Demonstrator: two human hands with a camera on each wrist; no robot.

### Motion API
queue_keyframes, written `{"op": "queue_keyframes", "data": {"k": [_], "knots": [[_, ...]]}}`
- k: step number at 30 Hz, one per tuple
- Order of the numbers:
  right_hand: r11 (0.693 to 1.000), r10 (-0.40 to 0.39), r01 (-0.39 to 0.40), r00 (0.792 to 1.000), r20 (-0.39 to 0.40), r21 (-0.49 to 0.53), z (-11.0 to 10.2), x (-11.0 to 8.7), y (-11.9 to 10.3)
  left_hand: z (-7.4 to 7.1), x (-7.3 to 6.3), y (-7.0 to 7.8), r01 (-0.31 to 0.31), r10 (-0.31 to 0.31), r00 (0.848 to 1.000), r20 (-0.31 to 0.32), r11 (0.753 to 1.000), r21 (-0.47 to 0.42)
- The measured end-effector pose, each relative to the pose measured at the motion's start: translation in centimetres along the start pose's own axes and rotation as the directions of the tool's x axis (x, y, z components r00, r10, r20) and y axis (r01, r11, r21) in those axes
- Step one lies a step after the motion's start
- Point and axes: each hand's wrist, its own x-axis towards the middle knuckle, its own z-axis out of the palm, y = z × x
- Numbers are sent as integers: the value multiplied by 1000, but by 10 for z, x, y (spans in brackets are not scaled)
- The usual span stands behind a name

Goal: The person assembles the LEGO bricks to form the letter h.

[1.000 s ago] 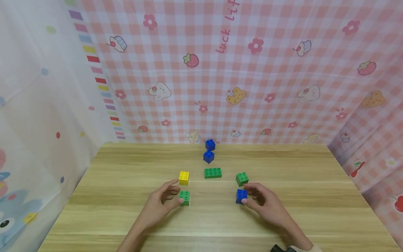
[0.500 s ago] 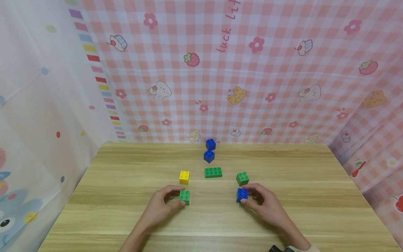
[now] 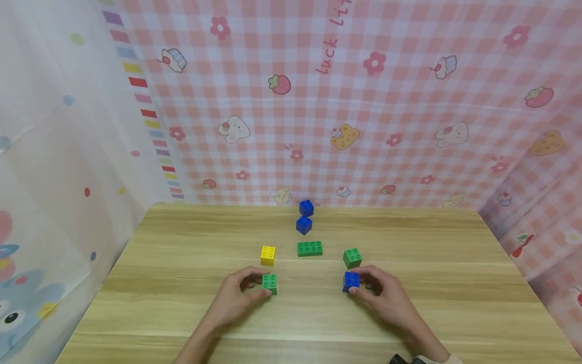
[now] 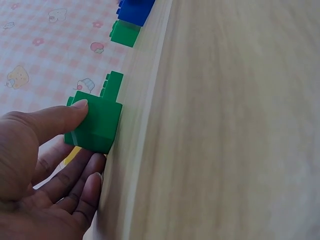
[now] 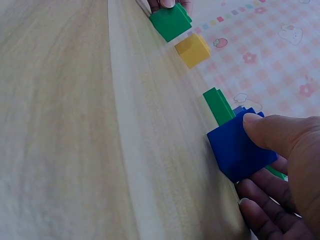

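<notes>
On the left of the table, my left hand [image 3: 236, 296] pinches a square green toy brick [image 3: 270, 284] between thumb and fingers. The thumb presses its near side, plain in the left wrist view, where the green brick [image 4: 95, 122] faces the camera. On the right, my right hand [image 3: 384, 293] grips a square blue brick [image 3: 351, 281], thumb at the front and fingers behind. The right wrist view shows that blue brick [image 5: 240, 145] up close. A yellow brick [image 3: 268, 256] sits just behind the left hand's brick, and another green brick [image 3: 352, 258] behind the right hand's.
A longer flat green brick [image 3: 310, 248] lies between the two pairs. Farther back, two blue bricks [image 3: 304, 225] stand one behind the other near the table's rear edge. A checked pink cloth [image 3: 291, 111] hangs behind the wooden table [image 3: 309, 323].
My left fingers have closed round the green brick, moving in from beside the yellow one. The right fingers have settled on the blue brick. The bricks hold their places on the table.
</notes>
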Motion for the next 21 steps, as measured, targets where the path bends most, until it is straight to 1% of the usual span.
{"op": "queue_keyframes", "data": {"k": [8, 15, 18, 21], "knots": [[1000, -30, 30, 1000, -3, 0, 0, 2, -1, 1, 1, 1, 7, -7, 1000, -5, 1000, 7], [998, -60, 60, 998, -10, -1, 1, 3, -2, 4, 2, 0, 0, 0, 1000, 8, 1000, 16], [998, -60, 60, 998, -6, 7, 0, 3, -4, 5, 3, 1, -7, 7, 1000, 18, 1000, 16], [999, -42, 42, 999, 0, 21, 0, 5, -5, 6, 4, 1, -7, 7, 1000, 29, 1000, 8]]}}
